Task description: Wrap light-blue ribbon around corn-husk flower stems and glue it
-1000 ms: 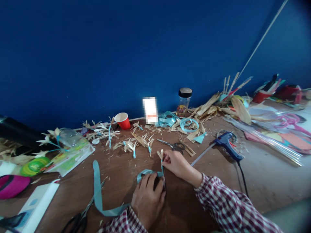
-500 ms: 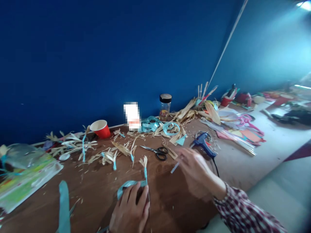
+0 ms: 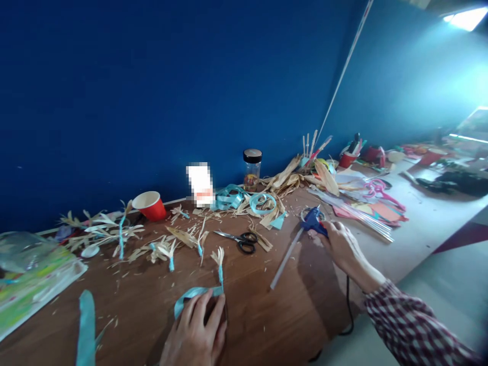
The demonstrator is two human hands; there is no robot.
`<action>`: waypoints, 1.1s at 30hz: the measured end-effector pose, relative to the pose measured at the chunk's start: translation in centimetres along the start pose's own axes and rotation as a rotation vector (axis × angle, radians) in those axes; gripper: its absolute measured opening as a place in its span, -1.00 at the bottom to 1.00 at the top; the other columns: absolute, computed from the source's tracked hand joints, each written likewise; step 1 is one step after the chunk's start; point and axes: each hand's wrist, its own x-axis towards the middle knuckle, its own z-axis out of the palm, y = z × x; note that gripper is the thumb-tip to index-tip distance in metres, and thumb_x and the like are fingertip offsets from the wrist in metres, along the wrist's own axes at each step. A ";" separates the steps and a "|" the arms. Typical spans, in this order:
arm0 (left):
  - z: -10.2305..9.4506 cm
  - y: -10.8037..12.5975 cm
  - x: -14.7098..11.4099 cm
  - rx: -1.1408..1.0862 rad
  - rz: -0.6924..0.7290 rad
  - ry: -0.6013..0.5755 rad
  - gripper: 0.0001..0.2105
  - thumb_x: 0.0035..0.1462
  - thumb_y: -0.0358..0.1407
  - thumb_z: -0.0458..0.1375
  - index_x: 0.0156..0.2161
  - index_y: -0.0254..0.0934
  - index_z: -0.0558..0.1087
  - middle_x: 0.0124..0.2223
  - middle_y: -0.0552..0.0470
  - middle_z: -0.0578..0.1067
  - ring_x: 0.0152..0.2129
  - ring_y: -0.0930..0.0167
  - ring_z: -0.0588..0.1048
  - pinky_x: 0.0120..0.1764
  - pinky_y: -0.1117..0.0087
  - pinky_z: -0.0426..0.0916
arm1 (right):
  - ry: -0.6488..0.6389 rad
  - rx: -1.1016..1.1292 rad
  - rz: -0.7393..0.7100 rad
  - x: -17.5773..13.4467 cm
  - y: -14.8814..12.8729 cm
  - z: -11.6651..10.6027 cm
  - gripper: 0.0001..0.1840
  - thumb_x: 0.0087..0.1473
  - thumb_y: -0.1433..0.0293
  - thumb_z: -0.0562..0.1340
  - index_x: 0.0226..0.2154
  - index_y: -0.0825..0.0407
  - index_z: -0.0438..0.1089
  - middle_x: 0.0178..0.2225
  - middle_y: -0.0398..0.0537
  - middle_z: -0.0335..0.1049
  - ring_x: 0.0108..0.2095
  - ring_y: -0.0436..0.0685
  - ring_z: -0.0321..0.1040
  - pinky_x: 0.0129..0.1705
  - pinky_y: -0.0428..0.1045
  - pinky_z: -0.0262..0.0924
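Low in the head view, my left hand [image 3: 196, 325] presses its fingertips onto a light blue ribbon [image 3: 186, 295] on the table. At those fingertips is the lower end of a husk flower [image 3: 218, 259], its stem wrapped in blue ribbon. My right hand [image 3: 343, 246] is closed round the handle of a blue glue gun [image 3: 313, 219], partly covering it. A translucent glue stick [image 3: 284, 262] lies slantwise on the table, its far end near the gun. Black-handled scissors [image 3: 240, 239] rest between the hands, farther back.
Behind lie husk scraps, ribbon coils [image 3: 231, 198], a red paper cup [image 3: 152, 206] and a black-lidded jar [image 3: 252, 168] along the blue wall. Pink scissors [image 3: 377, 190] and paper are at right. The gun's black cord [image 3: 348, 310] hangs over the table edge.
My right hand has moved right, from the glue stick to the glue gun, and taken hold of it. The glue stick now lies on the table. My left hand stays on the ribbon.
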 end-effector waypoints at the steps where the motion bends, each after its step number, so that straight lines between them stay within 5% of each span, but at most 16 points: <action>1: 0.0 0.0 0.0 0.000 -0.007 -0.006 -0.65 0.03 -0.23 0.10 -0.02 -0.14 0.40 -0.09 -0.06 0.44 -0.19 0.27 0.40 -0.25 0.29 0.37 | 0.038 0.042 -0.001 -0.1 0.3 -0.5 -0.67 0.10 0.32 0.03 -0.12 0.14 0.28 -0.25 0.18 0.32 -0.26 0.26 0.27 -0.23 0.10 0.17; 5: -0.3 0.4 0.0 -0.020 -0.066 -0.055 -0.64 0.05 -0.27 0.08 0.00 -0.12 0.37 -0.07 -0.04 0.44 -0.17 0.26 0.40 -0.25 0.28 0.38 | 0.138 0.389 0.136 -0.9 0.7 -2.5 -0.66 0.05 0.24 0.07 -0.16 0.09 0.27 -0.27 0.15 0.32 -0.27 0.25 0.27 -0.23 0.13 0.17; 10: -1.1 1.4 0.3 -0.119 -0.232 -0.104 -0.67 0.04 -0.29 0.09 -0.04 -0.08 0.40 -0.08 0.01 0.46 -0.15 0.25 0.40 -0.21 0.22 0.37 | -0.010 0.874 0.252 -2.0 -1.8 -4.0 -0.71 0.12 0.15 0.02 -0.33 -0.02 0.31 -0.44 0.01 0.36 -0.44 0.14 0.32 -0.38 0.02 0.23; 16: -1.8 1.9 0.6 -0.172 -0.306 -0.164 -0.66 0.03 -0.35 0.08 -0.04 -0.07 0.38 -0.05 0.01 0.44 -0.12 0.23 0.38 -0.20 0.19 0.37 | -0.540 1.374 0.267 -3.7 -7.9 -4.7 -0.64 0.03 0.05 0.13 -0.37 0.00 0.38 -0.47 -0.03 0.36 -0.47 0.08 0.31 -0.41 -0.02 0.26; 20: -1.8 1.8 0.5 -0.187 -0.293 -0.162 -0.67 0.06 -0.31 0.07 -0.02 -0.08 0.37 -0.05 0.00 0.43 -0.11 0.23 0.37 -0.17 0.18 0.35 | -0.921 1.431 0.151 -4.4 -11.0 -4.7 -0.58 0.02 0.02 0.13 -0.27 0.02 0.35 -0.43 -0.04 0.35 -0.49 0.02 0.31 -0.47 -0.07 0.27; 23: -1.7 1.7 0.4 -0.194 -0.282 -0.149 -0.67 0.07 -0.28 0.07 -0.02 -0.10 0.37 -0.05 -0.03 0.42 -0.11 0.22 0.36 -0.15 0.17 0.34 | -1.049 1.376 0.011 -4.5 -12.3 -4.0 -0.57 0.08 0.03 0.07 -0.24 0.04 0.32 -0.40 -0.04 0.34 -0.47 0.00 0.29 -0.47 -0.09 0.26; 25: -1.6 1.7 0.3 -0.187 -0.278 -0.146 -0.67 0.08 -0.27 0.07 -0.02 -0.10 0.38 -0.05 -0.04 0.42 -0.12 0.21 0.36 -0.15 0.16 0.33 | -0.974 1.294 -0.059 -4.5 -13.1 -3.1 -0.61 0.09 0.06 0.08 -0.26 0.05 0.30 -0.45 -0.08 0.32 -0.49 -0.01 0.26 -0.48 -0.10 0.23; 30: -1.4 1.8 0.3 -0.161 -0.282 -0.138 -0.67 0.04 -0.28 0.10 -0.03 -0.10 0.40 -0.04 -0.06 0.41 -0.13 0.21 0.36 -0.17 0.17 0.35 | -0.492 1.073 -0.148 -3.5 -16.4 -0.5 -0.67 -0.06 0.32 0.26 -0.21 -0.02 0.21 -0.44 -0.16 0.34 -0.49 0.04 0.27 -0.48 -0.10 0.18; 33: -1.2 1.7 0.3 -0.155 -0.293 -0.149 -0.67 0.04 -0.28 0.11 -0.04 -0.08 0.40 -0.04 -0.04 0.41 -0.13 0.21 0.37 -0.19 0.17 0.37 | -0.371 0.973 -0.308 -2.5 -18.8 0.6 -0.70 -0.04 0.43 0.20 -0.20 -0.03 0.17 -0.41 -0.15 0.40 -0.45 0.07 0.32 -0.42 -0.09 0.16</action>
